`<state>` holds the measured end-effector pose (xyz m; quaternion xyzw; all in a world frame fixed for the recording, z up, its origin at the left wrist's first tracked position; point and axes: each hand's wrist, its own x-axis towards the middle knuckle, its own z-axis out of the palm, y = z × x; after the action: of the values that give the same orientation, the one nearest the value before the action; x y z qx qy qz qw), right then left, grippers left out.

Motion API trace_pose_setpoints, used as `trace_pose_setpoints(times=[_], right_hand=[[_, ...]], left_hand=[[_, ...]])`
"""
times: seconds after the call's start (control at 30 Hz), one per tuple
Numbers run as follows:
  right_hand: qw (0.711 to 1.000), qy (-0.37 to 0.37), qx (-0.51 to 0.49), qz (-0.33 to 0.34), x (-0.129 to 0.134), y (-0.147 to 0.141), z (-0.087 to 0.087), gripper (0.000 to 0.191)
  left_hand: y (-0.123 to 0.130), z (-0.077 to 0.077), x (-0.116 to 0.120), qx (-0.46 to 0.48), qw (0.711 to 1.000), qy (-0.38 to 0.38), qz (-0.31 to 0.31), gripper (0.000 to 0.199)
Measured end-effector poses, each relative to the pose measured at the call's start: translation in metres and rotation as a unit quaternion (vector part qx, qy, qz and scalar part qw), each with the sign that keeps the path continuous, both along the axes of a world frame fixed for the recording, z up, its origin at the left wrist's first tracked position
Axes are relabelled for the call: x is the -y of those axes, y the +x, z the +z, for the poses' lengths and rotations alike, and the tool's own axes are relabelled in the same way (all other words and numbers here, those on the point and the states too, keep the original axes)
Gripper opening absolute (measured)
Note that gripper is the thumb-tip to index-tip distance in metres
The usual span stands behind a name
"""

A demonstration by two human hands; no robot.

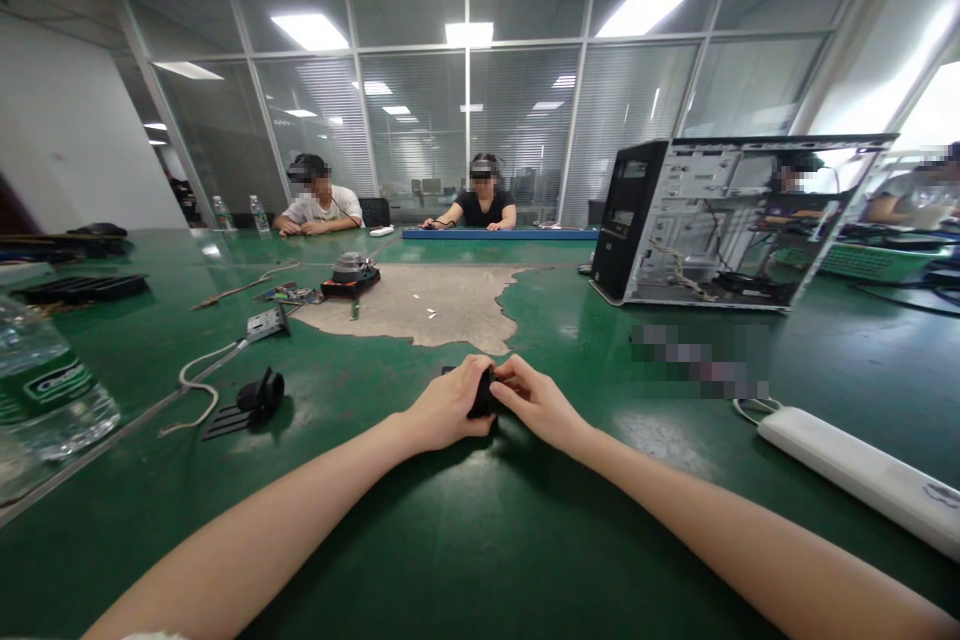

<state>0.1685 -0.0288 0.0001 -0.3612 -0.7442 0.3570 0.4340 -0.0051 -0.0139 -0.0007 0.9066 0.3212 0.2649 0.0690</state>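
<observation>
Just above the green table (480,560), a small black part (482,398) is gripped between my two hands; its exact kind is hidden by the fingers. My left hand (450,405) wraps round it from the left, with the thumb underneath. From the right, the bent fingers of my right hand (536,400) pinch at its upper right side. To the left lies a black plastic piece (259,400) with a slotted flat base and a round end. A metal bracket (266,322) with a pale cable (196,385) rests farther back.
An open computer case (637,220) stands at the right. Nearer me is a white power strip (855,470). A water bottle (52,390) is at the left edge. A cooling fan unit (351,272) sits by a bare patch (450,305) of tabletop. Two people sit across the table.
</observation>
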Motion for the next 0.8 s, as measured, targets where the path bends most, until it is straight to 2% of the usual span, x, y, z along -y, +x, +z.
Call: trace_pose_setpoints(times=[0.2,0.37,0.53,0.8], right_hand=[[1.0,-0.019,-0.013,-0.014,-0.004,-0.002,-0.003,0.017],[1.0,-0.022,0.005,0.001,0.003,-0.002,-0.001,0.015],[1.0,-0.007,-0.002,0.015,0.005,-0.002,-0.002,0.015],[0.999,-0.021,-0.007,-0.025,-0.002,-0.004,-0.008,0.015]], left_hand=[[0.0,0.003,0.001,-0.04,0.998,0.042,-0.003,0.062],[0.0,0.005,0.003,-0.043,0.995,0.084,0.03,0.061],[-0.001,0.003,0.001,-0.023,0.998,0.053,-0.018,0.063],[0.0,0.004,0.001,-0.018,0.999,0.039,-0.023,0.064]])
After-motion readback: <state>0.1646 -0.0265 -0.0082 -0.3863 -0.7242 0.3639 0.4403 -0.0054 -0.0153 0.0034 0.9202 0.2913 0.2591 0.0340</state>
